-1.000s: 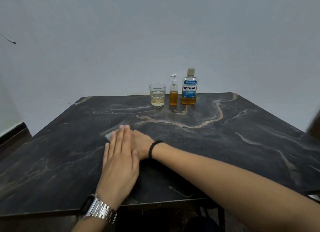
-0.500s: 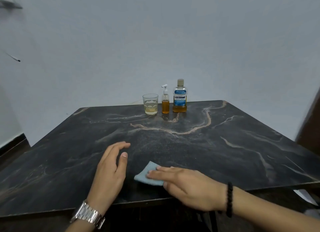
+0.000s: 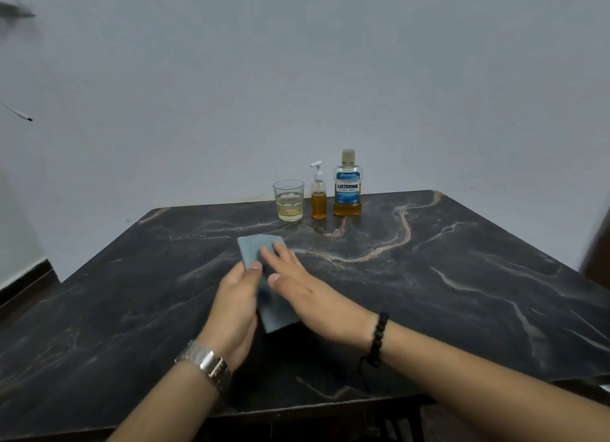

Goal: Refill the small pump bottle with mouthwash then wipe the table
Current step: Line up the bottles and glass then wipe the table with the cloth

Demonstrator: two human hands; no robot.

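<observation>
Both hands, left (image 3: 235, 304) and right (image 3: 307, 291), hold cloth (image 3: 255, 248) upright.

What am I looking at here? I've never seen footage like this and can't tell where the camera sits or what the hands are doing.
There is no machine here: these are a person's two bare hands, filmed by one wide-angle camera worn on the head, looking forward and down. The left hand, with a metal watch, pinches a blue-grey cloth by its edge. The right hand, with a black bead bracelet, lies with straight fingers on the cloth. Below is a dark marble-patterned table. At its far edge stand a glass with a little pale liquid, a small pump bottle of amber liquid, and a mouthwash bottle, nearly empty.
</observation>
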